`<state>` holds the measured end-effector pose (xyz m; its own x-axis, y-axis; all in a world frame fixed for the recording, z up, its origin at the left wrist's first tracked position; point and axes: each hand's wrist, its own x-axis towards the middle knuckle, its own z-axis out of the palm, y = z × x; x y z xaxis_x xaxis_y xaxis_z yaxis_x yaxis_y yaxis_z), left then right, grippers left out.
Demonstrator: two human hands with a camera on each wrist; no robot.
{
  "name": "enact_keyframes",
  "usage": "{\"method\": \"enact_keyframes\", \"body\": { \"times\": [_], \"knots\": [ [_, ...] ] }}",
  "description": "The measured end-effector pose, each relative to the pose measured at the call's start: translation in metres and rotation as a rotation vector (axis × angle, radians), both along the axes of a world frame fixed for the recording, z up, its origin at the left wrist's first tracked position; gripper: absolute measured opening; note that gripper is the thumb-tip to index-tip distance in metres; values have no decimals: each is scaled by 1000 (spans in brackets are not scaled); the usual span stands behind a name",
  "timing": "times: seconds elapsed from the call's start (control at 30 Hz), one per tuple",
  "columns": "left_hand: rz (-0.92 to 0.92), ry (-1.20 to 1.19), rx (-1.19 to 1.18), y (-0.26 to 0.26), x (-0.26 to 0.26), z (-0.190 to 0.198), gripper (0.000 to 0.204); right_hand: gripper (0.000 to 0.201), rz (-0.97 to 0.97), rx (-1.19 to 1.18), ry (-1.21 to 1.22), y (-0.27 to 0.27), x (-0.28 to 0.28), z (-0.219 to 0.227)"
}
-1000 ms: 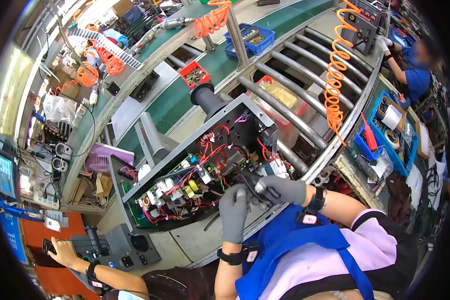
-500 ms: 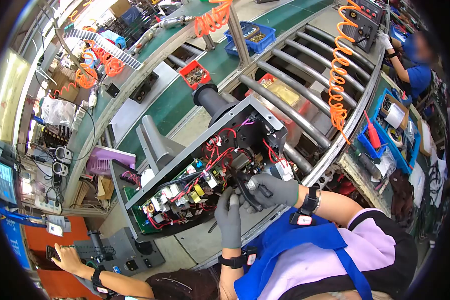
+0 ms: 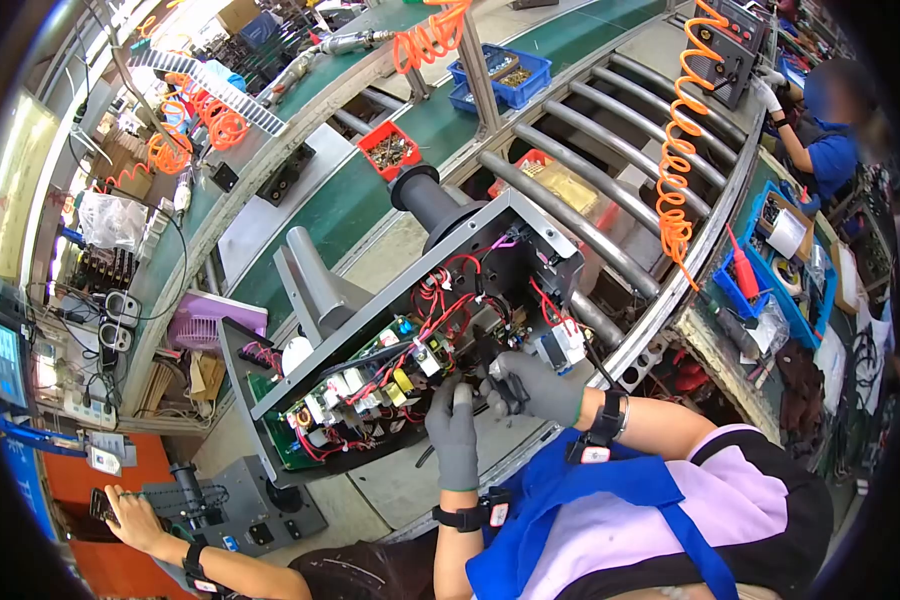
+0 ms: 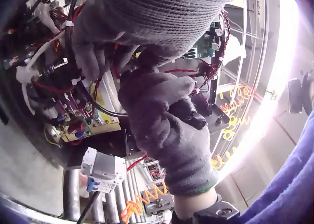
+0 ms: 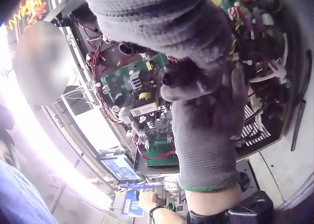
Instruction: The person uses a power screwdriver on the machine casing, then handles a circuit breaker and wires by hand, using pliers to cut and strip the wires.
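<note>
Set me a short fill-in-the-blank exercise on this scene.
The left hand and right hand wear ____ gloves.
The coiled hose hanging in front of the metal rollers is ____.
The small parts bin nearest the black spool is ____.
Inside the open housing are circuit boards and many red ____.

Missing words: grey; orange; red; wires.

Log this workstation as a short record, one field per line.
Workpiece: open metal chassis with circuit boards and red wires
Left hand: grey-gloved left hand, at the chassis's near side; fingertip contact unclear
Right hand: grey-gloved right hand, gripping a black tool, type unclear
Behind chassis: red bin of small parts; metal rollers
Hanging: orange coiled hose over the rollers
Other people: bare hand at lower left; person in blue at upper right
</note>
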<state>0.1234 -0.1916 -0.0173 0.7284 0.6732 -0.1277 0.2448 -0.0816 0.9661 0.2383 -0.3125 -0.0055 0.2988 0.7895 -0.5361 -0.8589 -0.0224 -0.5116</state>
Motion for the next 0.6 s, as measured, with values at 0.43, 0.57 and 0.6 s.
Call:
{"method": "enact_keyframes", "body": {
  "times": [0.43,0.57,0.6],
  "knots": [
    [312,-84,-231,-2,-71,-6,24,38,561,105,-79,-42,-35,33],
    [460,-152,-113,6,-79,-24,30,35,490,235,-46,2,-34,11],
    [466,-179,-140,2,-78,-22,30,33,455,397,85,16,-36,-1]
  ]
}}
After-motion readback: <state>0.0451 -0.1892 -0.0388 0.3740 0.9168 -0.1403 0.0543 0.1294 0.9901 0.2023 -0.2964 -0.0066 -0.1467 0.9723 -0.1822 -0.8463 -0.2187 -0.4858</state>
